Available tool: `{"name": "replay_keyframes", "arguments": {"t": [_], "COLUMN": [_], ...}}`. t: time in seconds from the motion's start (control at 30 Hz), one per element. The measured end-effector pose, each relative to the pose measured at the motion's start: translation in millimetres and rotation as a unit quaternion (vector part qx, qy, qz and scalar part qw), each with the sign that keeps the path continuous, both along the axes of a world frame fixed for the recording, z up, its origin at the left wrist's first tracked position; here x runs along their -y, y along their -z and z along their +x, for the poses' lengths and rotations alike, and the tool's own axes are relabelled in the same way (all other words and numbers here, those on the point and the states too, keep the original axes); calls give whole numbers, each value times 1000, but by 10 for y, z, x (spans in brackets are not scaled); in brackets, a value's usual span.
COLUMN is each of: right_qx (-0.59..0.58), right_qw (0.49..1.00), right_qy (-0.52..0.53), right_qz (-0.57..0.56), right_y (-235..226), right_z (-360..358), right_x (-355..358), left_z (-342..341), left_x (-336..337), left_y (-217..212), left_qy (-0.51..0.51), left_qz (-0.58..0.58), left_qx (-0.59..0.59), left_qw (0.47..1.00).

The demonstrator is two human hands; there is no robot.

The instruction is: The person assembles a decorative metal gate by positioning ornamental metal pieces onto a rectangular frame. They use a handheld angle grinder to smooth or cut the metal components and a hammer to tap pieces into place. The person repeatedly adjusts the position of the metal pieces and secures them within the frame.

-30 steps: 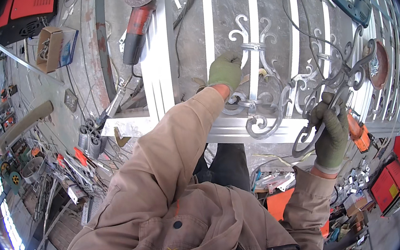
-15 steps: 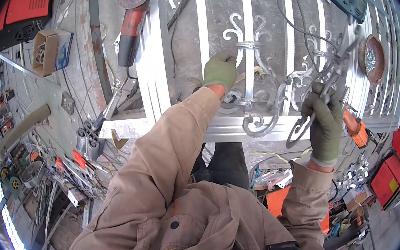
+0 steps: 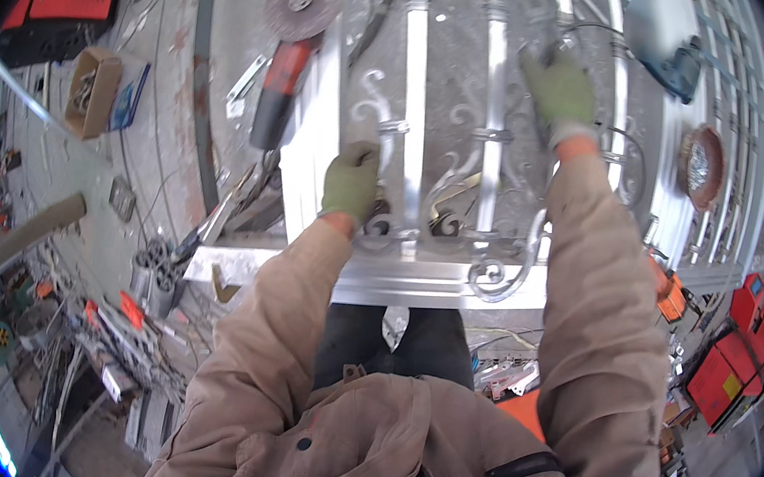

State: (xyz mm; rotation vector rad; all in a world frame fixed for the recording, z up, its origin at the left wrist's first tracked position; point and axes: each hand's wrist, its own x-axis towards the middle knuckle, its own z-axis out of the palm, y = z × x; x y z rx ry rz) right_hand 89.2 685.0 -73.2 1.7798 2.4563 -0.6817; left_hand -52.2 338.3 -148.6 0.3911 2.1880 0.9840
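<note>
Well, far left, an angle grinder (image 3: pixel 284 64) lies beside the metal gate (image 3: pixel 480 293), which lies flat in front of me. My left hand (image 3: pixel 352 180) is closed on a curly scroll (image 3: pixel 381 227). My right hand (image 3: pixel 560 91) rests farther up on the bars, fingers bent. The gate looks heavy, stiff and hard, so I would hold its thick frame.
</note>
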Motion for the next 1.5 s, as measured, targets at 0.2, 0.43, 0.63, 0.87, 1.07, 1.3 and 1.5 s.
{"name": "replay_keyframes", "arguments": {"t": [0.2, 0.43, 0.63, 0.87, 1.07, 1.3, 1.5], "right_qx": [10, 79, -92, -102, -42, -68, -40], "right_qw": [998, 995, 990, 972, 952, 958, 984], "right_qy": [-7, -14, -10, -52, -158, -185, -120], "right_qz": [62, 67, 106, -205, -261, -207, -127], "right_y": [476, 573, 176, -217, -19, 213, 379], "right_z": [-451, -491, -216, 72, 517, 657, 638], "right_x": [-330, -295, 140, 1888, 2641, 2945, 3230], "left_z": [96, 126, 150, 142, 110, 67, 51], "left_x": [-163, -207, -142, -140, -146, -170, -168], "left_y": [-28, 186, 237, 250, 197, 258, 344], "left_qy": [-8, -21, -9, 1, 18, 16, 60], "left_qz": [-71, -55, -14, -8, -26, -32, -60], "left_qx": [23, 50, 17, 27, 7, 36, -7], "left_qw": [997, 997, 1000, 1000, 999, 999, 996]}}
